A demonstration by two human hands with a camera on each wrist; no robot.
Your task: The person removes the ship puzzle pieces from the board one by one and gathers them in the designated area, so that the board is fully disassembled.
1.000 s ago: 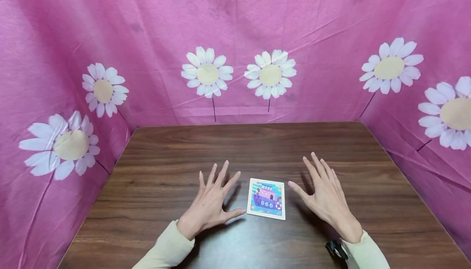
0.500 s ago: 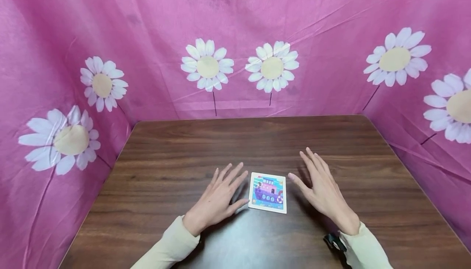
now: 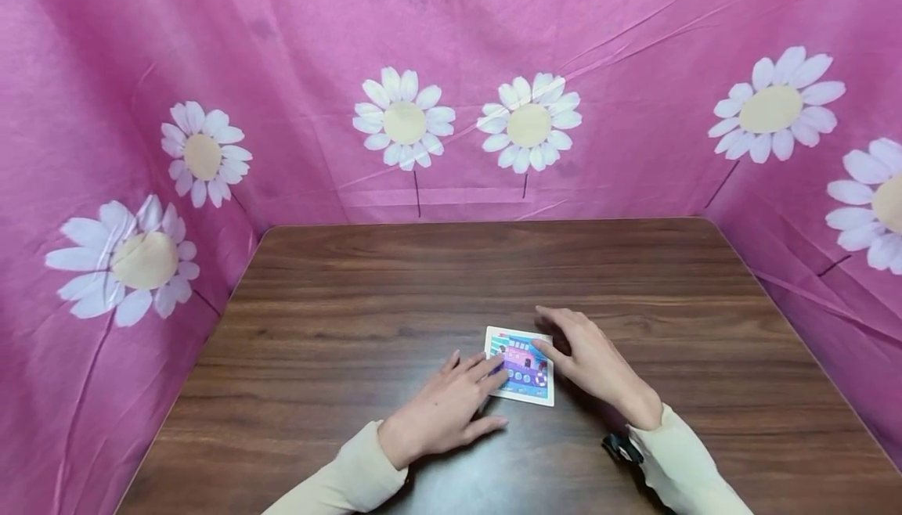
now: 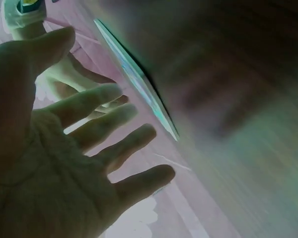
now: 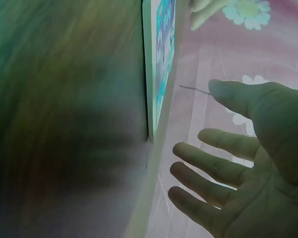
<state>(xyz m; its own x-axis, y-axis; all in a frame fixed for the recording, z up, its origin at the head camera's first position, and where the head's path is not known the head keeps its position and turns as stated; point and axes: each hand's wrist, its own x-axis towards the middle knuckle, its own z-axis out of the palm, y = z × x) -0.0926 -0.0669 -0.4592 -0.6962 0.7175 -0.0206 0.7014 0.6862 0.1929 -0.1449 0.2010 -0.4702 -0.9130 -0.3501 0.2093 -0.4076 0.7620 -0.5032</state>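
Observation:
A thin square board with a white border and a purple and pink ship picture lies flat on the table. My left hand comes in from the left, its relaxed fingers over the board's left part and its thumb pointing right below it. From the other side, my right hand reaches over the right edge, thumb overlapping the picture and fingers beyond the upper right corner. Both wrist views show the board edge-on, the board beyond the left fingertips and the board beside the right hand's fingers. Neither hand grips anything.
The brown wood-grain table has its far edge against a pink curtain printed with white daisies. More curtain hangs at the left and right sides. A black strapped device sits at the right wrist, by the light sleeve.
Both hands have moved inward from beside the board to over it, the right one moving left and the left one moving right. The board lies as before; the head view has shifted slightly.

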